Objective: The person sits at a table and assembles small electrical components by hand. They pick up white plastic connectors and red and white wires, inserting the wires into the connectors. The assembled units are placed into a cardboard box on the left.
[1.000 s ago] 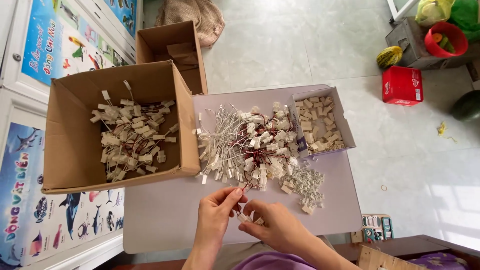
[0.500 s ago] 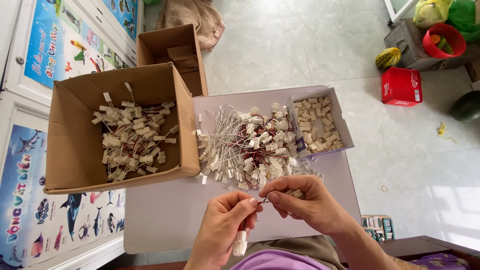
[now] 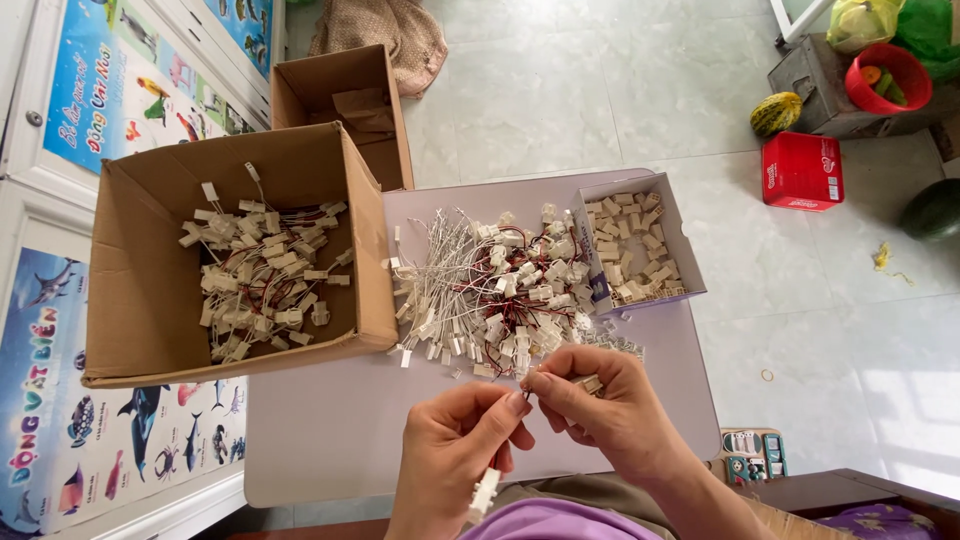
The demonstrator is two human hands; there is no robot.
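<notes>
Here, seen from the head camera, my left hand (image 3: 455,450) and right hand (image 3: 600,405) meet low over the lavender table (image 3: 330,430), fingertips nearly touching. The left hand is closed in a pinch on a wire lead, from which a white connector (image 3: 484,494) hangs below the palm, its long axis roughly vertical and pointing toward me. The right hand is likewise pinched shut at thumb and forefinger on the upper end of that lead, with a small beige housing (image 3: 590,383) tucked among its fingers; how it is gripped I cannot tell. The lead runs between the two pinches, so both hands lie equally near it. Just beyond the right hand lies the pile of wired connectors (image 3: 490,290). To its right is a small box of beige housings (image 3: 635,245); to its left, a large cardboard box (image 3: 150,300) holding assembled pieces.
</notes>
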